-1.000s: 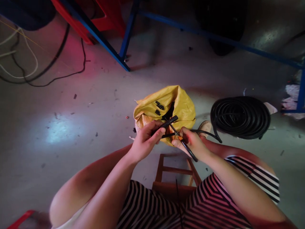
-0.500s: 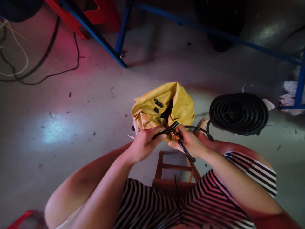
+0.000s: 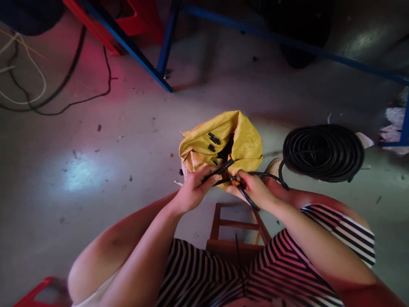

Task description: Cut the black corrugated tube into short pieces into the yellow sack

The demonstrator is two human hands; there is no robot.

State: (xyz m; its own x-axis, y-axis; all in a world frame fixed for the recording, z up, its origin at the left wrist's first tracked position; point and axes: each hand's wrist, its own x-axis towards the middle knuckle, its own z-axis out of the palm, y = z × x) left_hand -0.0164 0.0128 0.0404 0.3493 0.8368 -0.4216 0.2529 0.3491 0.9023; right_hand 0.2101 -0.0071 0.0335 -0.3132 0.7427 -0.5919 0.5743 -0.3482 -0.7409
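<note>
My left hand (image 3: 198, 187) is closed round a black ribbed piece (image 3: 227, 164), whose end sticks out past the fingers. Black-handled pliers or cutters (image 3: 248, 197) with an orange part at the pivot are gripped in my right hand (image 3: 255, 189), the jaws close to the ribbed piece. A black tube (image 3: 270, 174) runs from the hands to a black coil (image 3: 323, 152) on the floor at the right. Below the hands stands a yellow bag (image 3: 246, 138), open at the top, with short black pieces (image 3: 212, 148) on its folds.
A small wooden stool (image 3: 234, 245) is between the legs. Blue metal bars (image 3: 131, 49) cross the top, with a red stool (image 3: 145, 21) behind them. Cables (image 3: 75, 70) lie at the upper left. Another red object (image 3: 35, 294) shows at the bottom left.
My left hand and the ribbed piece have shifted slightly; the piece now sits a little lower and to the left of the cutter's jaws. The whole view has moved slightly.
</note>
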